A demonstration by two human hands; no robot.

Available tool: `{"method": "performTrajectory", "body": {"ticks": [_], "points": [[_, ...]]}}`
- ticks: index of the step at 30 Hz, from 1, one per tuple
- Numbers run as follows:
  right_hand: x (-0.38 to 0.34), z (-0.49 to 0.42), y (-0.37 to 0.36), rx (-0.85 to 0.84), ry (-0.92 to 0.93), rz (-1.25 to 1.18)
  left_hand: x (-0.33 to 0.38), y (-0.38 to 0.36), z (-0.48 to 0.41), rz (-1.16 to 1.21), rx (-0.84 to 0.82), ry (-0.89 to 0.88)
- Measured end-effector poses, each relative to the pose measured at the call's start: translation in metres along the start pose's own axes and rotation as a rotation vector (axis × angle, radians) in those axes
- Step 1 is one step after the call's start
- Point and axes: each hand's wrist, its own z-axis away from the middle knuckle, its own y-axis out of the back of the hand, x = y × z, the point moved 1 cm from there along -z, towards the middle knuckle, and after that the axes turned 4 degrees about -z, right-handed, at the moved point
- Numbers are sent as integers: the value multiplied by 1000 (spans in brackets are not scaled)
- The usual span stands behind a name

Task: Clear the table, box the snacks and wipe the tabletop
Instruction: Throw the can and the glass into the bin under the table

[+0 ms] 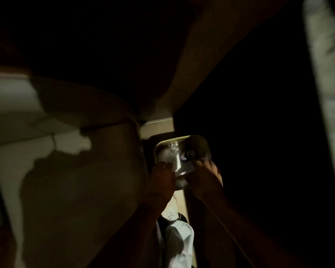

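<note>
Most of the scene lay in deep shadow. The largest lit thing was a broad pale surface point(52, 132) with a rounded edge, filling the left side and crossed by dark shadows; what it was could not be told. A tan band point(197, 60) ran diagonally from the upper right down to the middle, where it met a short lighter ledge. Along the far right edge stood a blurred pale strip point(325, 74). Low in the middle, between the person's forearms, hung a piece of white fabric point(180, 240).

Just below the end of the band, near the centre, the person held up a container point(182, 144) with rounded corners and a shiny, see-through look, well apart from the pale strip. The left hand point(161, 178) gripped its near left edge, fingers curled over the rim. The right hand point(203, 178) gripped the near right edge in the same way. Both hands touched the container and nearly met at its lower side.

Inside, a pale crumpled mass point(172, 151) lay on the left, and a small round object point(190, 152) with a bright glint sat just beside it on the right. The dim light hid what either was.
</note>
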Motion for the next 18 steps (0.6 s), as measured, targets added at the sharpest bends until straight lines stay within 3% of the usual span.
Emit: {"method": "performTrajectory", "body": {"ticks": [4,8,12,18], "points": [[-15,69,41,27,131,114,21,53,66,-229,232,-59],[-16,156,80,15,217,38,52,86,144,-96,33,57],[11,253,113,111,329,-43,87,112,223,-364,260,-91],[108,384,147,273,298,-150,172,107,341,-547,185,-202]]}}
